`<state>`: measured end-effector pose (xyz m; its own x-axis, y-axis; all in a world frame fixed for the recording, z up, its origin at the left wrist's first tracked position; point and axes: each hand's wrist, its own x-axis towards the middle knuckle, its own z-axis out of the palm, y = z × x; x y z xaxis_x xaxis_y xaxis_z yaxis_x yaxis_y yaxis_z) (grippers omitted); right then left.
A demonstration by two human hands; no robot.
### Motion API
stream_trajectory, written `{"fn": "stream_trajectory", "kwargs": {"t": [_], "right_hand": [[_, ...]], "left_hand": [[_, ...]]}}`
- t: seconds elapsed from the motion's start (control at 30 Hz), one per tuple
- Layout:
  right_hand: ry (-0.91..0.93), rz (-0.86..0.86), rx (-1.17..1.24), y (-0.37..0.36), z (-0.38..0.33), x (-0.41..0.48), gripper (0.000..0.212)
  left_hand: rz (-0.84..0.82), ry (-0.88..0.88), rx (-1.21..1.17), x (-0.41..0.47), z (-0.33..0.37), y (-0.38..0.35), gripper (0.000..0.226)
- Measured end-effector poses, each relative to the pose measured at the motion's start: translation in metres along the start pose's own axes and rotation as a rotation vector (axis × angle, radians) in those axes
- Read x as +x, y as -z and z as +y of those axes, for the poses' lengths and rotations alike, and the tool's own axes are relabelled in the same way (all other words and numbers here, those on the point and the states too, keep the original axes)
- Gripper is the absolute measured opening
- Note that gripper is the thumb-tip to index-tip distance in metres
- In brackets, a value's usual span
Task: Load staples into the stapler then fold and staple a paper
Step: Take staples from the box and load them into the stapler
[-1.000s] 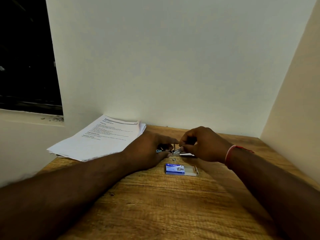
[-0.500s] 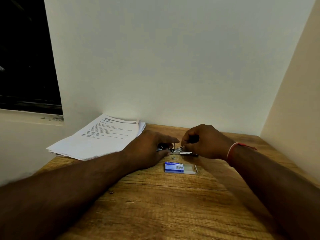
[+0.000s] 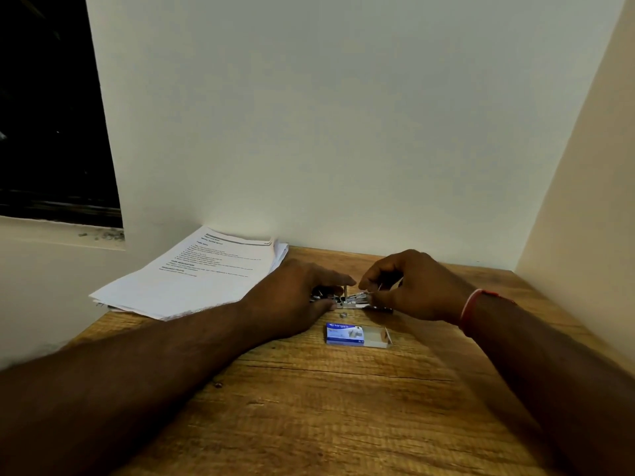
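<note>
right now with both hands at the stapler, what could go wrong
1. The staple strip pinched by the right hand is small. It could go in crooked or slip off the stapler that the left hand holds.
2. The staple box lies open near the right wrist, so a sweep could scatter it. A loose metal bit lies beside it.
</note>
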<state>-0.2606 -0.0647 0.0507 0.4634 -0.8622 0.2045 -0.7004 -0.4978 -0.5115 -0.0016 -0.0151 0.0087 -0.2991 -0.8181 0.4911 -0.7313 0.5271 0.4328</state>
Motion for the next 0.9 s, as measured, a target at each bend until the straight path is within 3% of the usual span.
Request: {"fn": "stream_trajectory", "kwargs": {"t": [0.27,0.57,0.9], "right_hand": [[0.123,0.015,-0.024,-0.017,0.005,-0.004,0.025],[0.075,0.052,-0.021,-0.008,0.016,-0.007,0.014],[0.049,0.034,0.040,-0.001,0.023,-0.013,0.024]], "left_hand": [[0.007,-0.003,-0.020,-0.001,-0.003,-0.002,0.051],[-0.007,0.007,-0.022,-0.001,-0.005,-0.003,0.050],[-0.008,0.017,-0.010,-0.002,-0.005,-0.002,0.049]]}}
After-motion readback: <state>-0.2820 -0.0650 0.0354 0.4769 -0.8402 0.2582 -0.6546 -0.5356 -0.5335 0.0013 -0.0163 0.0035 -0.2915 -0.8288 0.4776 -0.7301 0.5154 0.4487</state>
